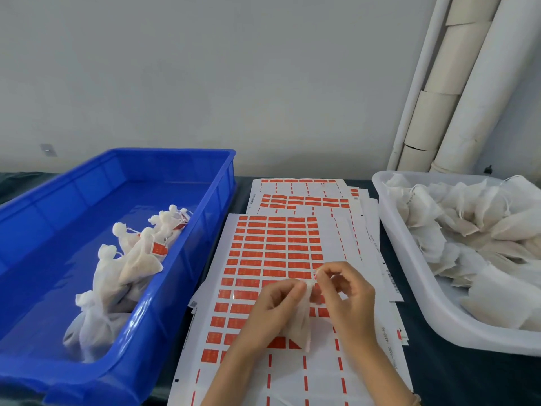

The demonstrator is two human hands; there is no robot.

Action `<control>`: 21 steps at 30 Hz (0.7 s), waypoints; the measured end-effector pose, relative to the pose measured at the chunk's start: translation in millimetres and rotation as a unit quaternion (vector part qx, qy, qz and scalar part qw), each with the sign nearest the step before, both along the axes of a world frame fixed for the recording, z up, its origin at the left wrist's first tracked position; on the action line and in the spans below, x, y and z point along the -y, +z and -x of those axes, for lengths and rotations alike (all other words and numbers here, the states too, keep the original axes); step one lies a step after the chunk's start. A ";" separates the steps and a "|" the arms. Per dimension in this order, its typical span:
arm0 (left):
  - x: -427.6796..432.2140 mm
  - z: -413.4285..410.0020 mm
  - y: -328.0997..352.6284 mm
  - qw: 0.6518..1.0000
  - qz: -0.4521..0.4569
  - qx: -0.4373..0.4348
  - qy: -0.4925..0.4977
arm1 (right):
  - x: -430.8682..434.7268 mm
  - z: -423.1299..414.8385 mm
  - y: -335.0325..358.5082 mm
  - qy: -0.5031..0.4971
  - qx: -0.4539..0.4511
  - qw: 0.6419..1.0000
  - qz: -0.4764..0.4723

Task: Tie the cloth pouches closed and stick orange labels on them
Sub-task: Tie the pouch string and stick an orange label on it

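Note:
A small white cloth pouch (301, 323) hangs between my two hands over the label sheet (263, 259), which carries rows of orange labels. My left hand (275, 306) pinches the pouch's neck from the left. My right hand (345, 291) pinches the top of the pouch or its string from the right; the string itself is too thin to make out. Both hands are closed on the pouch's top.
A blue bin (181, 288) on the left holds several tied pouches (128, 265) with orange labels. A white tray (415, 276) on the right is full of untied pouches (474, 230). More label sheets (304, 194) lie behind. White pipes (456, 83) lean at the wall.

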State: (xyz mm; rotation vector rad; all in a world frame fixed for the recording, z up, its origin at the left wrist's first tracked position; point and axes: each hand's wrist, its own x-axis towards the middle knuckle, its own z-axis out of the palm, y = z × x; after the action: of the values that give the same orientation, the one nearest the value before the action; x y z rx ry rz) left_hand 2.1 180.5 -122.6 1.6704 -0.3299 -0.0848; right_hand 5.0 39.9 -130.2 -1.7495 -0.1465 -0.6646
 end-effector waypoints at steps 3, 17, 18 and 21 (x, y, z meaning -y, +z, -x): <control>2.5 1.5 -0.1 1.000 0.008 0.027 -0.007 | -2.5 1.5 -0.3 0.018 -0.005 1.000 0.021; 5.6 -4.9 -5.2 0.996 -0.001 0.043 0.077 | 3.1 -3.3 -2.7 -0.100 0.002 0.994 0.041; 6.5 -5.7 -6.7 0.997 -0.009 0.042 0.070 | 2.9 -4.0 -1.9 -0.106 0.001 0.994 0.040; 5.9 -7.8 -9.8 0.997 -0.022 0.023 0.064 | 1.6 -3.2 1.6 -0.091 -0.021 0.995 0.037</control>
State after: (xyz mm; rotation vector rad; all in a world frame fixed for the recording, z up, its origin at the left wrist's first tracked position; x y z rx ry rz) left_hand 10.0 174.6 -132.4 1.7351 -0.2560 0.0430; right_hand 8.1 38.2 -128.6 -1.8613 0.0189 -0.7623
